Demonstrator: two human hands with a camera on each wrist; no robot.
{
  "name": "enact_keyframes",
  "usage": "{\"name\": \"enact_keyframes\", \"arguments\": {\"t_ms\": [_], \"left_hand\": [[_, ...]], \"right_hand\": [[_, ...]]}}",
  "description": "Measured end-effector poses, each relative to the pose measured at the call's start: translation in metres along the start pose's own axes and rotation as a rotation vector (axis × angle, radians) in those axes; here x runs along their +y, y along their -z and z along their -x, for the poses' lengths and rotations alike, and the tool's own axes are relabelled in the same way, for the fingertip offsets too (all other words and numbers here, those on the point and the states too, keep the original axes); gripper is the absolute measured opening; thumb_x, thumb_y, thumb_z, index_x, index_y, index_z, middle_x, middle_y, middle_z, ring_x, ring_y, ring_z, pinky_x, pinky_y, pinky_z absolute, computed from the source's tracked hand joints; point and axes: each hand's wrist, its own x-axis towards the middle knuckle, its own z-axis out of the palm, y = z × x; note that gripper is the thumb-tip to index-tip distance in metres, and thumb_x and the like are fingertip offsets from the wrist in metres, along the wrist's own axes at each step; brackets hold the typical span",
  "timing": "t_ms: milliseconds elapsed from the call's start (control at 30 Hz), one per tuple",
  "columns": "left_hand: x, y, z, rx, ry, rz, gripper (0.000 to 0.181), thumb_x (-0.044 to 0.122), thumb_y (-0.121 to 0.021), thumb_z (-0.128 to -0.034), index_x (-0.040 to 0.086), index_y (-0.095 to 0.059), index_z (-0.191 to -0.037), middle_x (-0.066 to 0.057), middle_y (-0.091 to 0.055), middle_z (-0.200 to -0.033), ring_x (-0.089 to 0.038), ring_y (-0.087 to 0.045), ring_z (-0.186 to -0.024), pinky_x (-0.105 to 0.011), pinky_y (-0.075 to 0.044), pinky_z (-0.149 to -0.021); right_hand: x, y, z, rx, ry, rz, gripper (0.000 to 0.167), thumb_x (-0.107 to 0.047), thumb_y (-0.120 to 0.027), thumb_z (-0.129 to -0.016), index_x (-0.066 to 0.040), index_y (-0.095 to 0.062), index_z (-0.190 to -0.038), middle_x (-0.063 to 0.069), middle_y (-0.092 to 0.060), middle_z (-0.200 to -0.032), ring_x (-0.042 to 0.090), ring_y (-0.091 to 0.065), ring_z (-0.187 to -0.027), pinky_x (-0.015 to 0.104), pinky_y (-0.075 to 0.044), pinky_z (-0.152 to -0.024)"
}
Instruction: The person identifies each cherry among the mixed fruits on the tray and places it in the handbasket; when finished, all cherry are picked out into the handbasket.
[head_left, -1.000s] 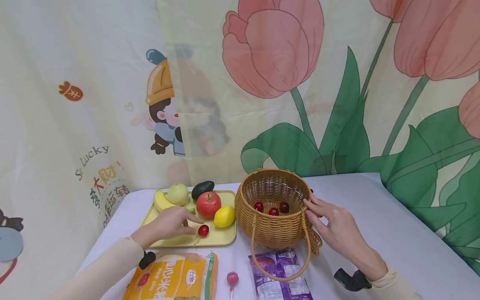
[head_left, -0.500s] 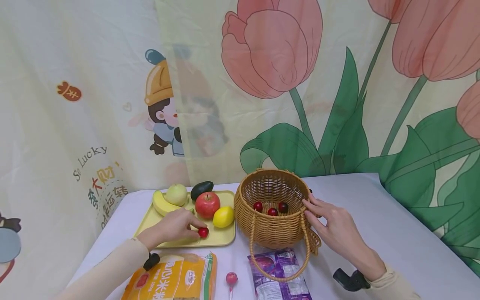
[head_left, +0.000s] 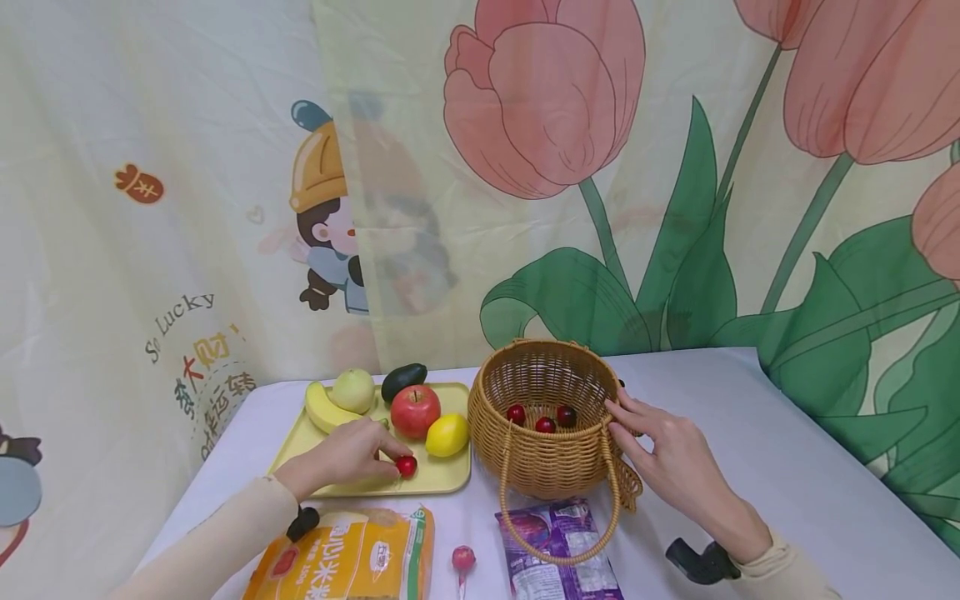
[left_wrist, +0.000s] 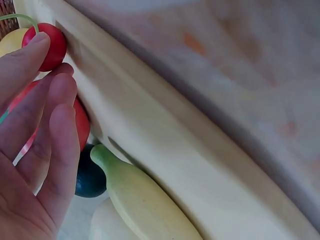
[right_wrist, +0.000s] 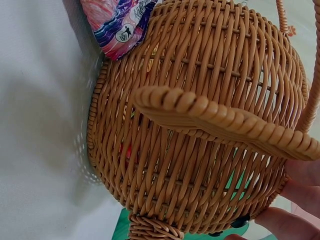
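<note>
A red cherry [head_left: 406, 467] is pinched between the thumb and fingers of my left hand [head_left: 352, 452], low over the yellow tray [head_left: 442, 482]. In the left wrist view the cherry [left_wrist: 54, 47] has a green stem, and the thumb lies against it. My right hand [head_left: 671, 446] rests its fairly straight fingers on the right rim of the wicker basket [head_left: 540, 467]. Several dark red cherries [head_left: 545, 424] lie inside the basket. Up close in the right wrist view, the fingertips [right_wrist: 282, 220] touch the basket's edge beside the woven lid [right_wrist: 215, 117].
On the tray are a banana [head_left: 326, 408], a pale green round fruit [head_left: 353, 389], a dark avocado-like fruit [head_left: 403, 380], an apple [head_left: 416, 410] and a lemon [head_left: 447, 434]. In front lie an orange snack bag [head_left: 367, 550], a lollipop [head_left: 463, 557] and a purple bag [head_left: 558, 542].
The left thumb and fingers have closed on the cherry, which was uncovered on the tray a second ago. The right hand and the basket have stayed in place.
</note>
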Motion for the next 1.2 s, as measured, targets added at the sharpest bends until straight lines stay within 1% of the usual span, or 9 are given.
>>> {"name": "enact_keyframes", "arguments": {"t_ms": [167, 267, 500, 700, 833, 900, 1033, 1133, 1200], "left_hand": [[0.001, 0.003, -0.001, -0.012, -0.003, -0.008, 0.026, 0.019, -0.083, -0.0857, 0.019, -0.082, -0.111, 0.009, -0.080, -0.100, -0.008, -0.057, -0.079, -0.020, -0.048, -0.066], [0.001, 0.006, -0.002, -0.015, 0.012, -0.010, 0.026, 0.020, -0.083, -0.0852, 0.019, -0.082, -0.111, 0.008, -0.081, -0.099, -0.006, -0.054, -0.076, -0.020, -0.047, -0.064], [-0.001, 0.013, -0.002, -0.012, -0.014, -0.024, 0.026, 0.019, -0.084, -0.0843, 0.017, -0.082, -0.111, 0.007, -0.081, -0.096, -0.001, -0.055, -0.073, -0.020, -0.047, -0.062], [-0.001, 0.023, -0.001, -0.033, -0.004, -0.029, 0.027, 0.019, -0.085, -0.0840, 0.017, -0.082, -0.110, 0.007, -0.081, -0.096, -0.003, -0.055, -0.075, -0.020, -0.048, -0.063], [0.001, 0.034, 0.000, -0.041, -0.025, -0.027, 0.026, 0.018, -0.085, -0.0841, 0.016, -0.082, -0.109, 0.006, -0.081, -0.096, -0.003, -0.057, -0.076, -0.019, -0.049, -0.065], [0.003, 0.041, 0.001, -0.046, -0.026, -0.019, 0.024, 0.017, -0.085, -0.0837, 0.015, -0.083, -0.108, 0.005, -0.081, -0.096, -0.003, -0.058, -0.075, -0.019, -0.050, -0.064], [0.007, 0.057, 0.000, -0.055, -0.019, -0.010, 0.021, 0.014, -0.084, -0.0838, 0.014, -0.083, -0.105, 0.004, -0.081, -0.097, -0.004, -0.054, -0.072, -0.019, -0.048, -0.060], [0.008, 0.068, -0.002, -0.061, -0.027, -0.005, 0.021, 0.014, -0.084, -0.0844, 0.014, -0.083, -0.105, 0.003, -0.081, -0.098, -0.006, -0.054, -0.076, -0.020, -0.049, -0.062], [0.009, 0.076, -0.004, -0.065, -0.042, 0.007, 0.023, 0.013, -0.083, -0.0851, 0.011, -0.082, -0.108, 0.001, -0.081, -0.098, -0.006, -0.056, -0.079, -0.020, -0.051, -0.064]], "right_hand": [[0.000, 0.000, 0.000, 0.000, 0.001, 0.001, 0.035, -0.012, -0.071, -0.095, -0.004, -0.070, -0.129, 0.020, -0.065, -0.137, 0.044, -0.066, -0.120, 0.060, -0.054, -0.093], [0.000, 0.000, 0.000, -0.002, -0.001, -0.001, 0.035, -0.012, -0.071, -0.095, -0.003, -0.070, -0.129, 0.020, -0.065, -0.137, 0.044, -0.066, -0.120, 0.060, -0.054, -0.093], [0.000, 0.000, 0.001, -0.005, -0.012, -0.007, 0.035, -0.014, -0.071, -0.096, -0.005, -0.070, -0.130, 0.019, -0.064, -0.138, 0.044, -0.065, -0.120, 0.060, -0.054, -0.093], [-0.001, -0.001, 0.000, 0.003, -0.005, -0.009, 0.035, -0.014, -0.071, -0.096, -0.004, -0.070, -0.129, 0.020, -0.065, -0.137, 0.044, -0.066, -0.119, 0.059, -0.055, -0.092], [-0.001, 0.000, -0.001, -0.004, -0.014, -0.009, 0.035, -0.014, -0.071, -0.096, -0.004, -0.070, -0.129, 0.020, -0.064, -0.137, 0.044, -0.065, -0.120, 0.058, -0.054, -0.092], [-0.001, 0.000, -0.001, -0.009, -0.019, -0.010, 0.036, -0.014, -0.071, -0.096, -0.004, -0.070, -0.130, 0.020, -0.064, -0.138, 0.045, -0.065, -0.120, 0.058, -0.054, -0.092], [-0.001, 0.001, -0.001, -0.011, -0.018, -0.014, 0.036, -0.015, -0.071, -0.096, -0.004, -0.069, -0.130, 0.020, -0.064, -0.138, 0.044, -0.065, -0.120, 0.057, -0.054, -0.092], [-0.001, 0.000, -0.001, -0.012, -0.019, -0.018, 0.035, -0.014, -0.071, -0.096, -0.004, -0.069, -0.130, 0.020, -0.063, -0.138, 0.044, -0.065, -0.120, 0.057, -0.054, -0.092], [-0.001, 0.000, -0.001, -0.011, -0.018, -0.019, 0.035, -0.014, -0.070, -0.096, -0.004, -0.069, -0.130, 0.020, -0.063, -0.138, 0.044, -0.065, -0.120, 0.057, -0.054, -0.092]]}}
